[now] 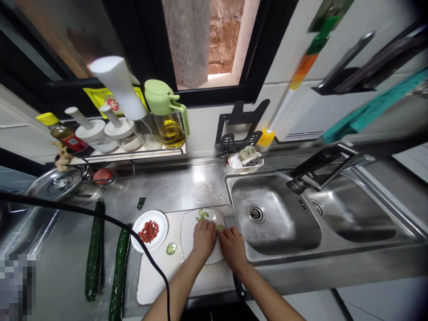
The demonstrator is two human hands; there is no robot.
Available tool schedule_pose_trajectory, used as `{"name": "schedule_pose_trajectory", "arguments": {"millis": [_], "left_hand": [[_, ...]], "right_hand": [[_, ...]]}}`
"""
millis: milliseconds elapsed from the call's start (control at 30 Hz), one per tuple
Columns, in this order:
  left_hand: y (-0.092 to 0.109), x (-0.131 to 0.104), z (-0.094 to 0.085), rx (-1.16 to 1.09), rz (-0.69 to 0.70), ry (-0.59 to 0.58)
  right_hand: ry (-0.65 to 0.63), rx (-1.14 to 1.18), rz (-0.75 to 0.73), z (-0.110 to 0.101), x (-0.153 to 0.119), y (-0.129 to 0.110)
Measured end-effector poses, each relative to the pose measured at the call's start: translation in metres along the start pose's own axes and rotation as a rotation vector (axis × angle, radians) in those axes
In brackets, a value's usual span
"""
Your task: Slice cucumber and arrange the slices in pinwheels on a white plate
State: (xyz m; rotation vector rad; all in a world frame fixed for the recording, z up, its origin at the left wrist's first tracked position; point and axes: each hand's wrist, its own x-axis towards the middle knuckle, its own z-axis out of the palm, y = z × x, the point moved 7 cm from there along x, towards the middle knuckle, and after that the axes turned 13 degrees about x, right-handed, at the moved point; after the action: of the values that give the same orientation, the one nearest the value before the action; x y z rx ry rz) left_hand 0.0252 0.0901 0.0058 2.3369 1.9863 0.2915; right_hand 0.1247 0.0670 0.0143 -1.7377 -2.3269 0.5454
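Observation:
My left hand and my right hand meet over a white squarish plate, fingers curled and closed. Between their fingertips shows a pale green cucumber slice, partly covered by the fingers. Several more cucumber slices lie in a small curved cluster on the plate's far side. Under the plate is a light cutting board, with a little pile of cucumber slices at its left. A black knife handle sticks out below my right wrist.
A round white plate of red bits stands left, near two whole cucumbers and a cut cucumber end. A black cable crosses the view. The double sink and faucet are right; an oil jug stands on the rack.

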Motion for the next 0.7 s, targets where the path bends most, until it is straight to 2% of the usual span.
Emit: {"name": "schedule_pose_trajectory", "arguments": {"millis": [167,300,400,500,600,700], "left_hand": [[-0.006,-0.002,-0.010,-0.094,-0.026,0.036],[-0.030,-0.019,-0.032,-0.208,-0.105,0.116],[-0.060,-0.046,-0.046,-0.266,-0.198,0.150],[-0.094,-0.080,-0.051,-0.290,-0.319,0.156],[-0.124,-0.112,-0.047,-0.290,-0.460,0.127],[-0.143,-0.133,-0.037,-0.257,-0.587,0.089]], "right_hand": [[0.010,0.071,0.022,-0.005,-0.002,0.004],[0.054,0.133,0.017,-0.014,-0.009,0.008],[0.065,0.173,0.020,-0.017,-0.018,0.008],[0.053,0.223,-0.008,-0.015,-0.029,0.000],[0.031,0.249,-0.048,-0.009,-0.038,-0.012],[0.003,0.254,-0.090,-0.001,-0.046,-0.025]]}}
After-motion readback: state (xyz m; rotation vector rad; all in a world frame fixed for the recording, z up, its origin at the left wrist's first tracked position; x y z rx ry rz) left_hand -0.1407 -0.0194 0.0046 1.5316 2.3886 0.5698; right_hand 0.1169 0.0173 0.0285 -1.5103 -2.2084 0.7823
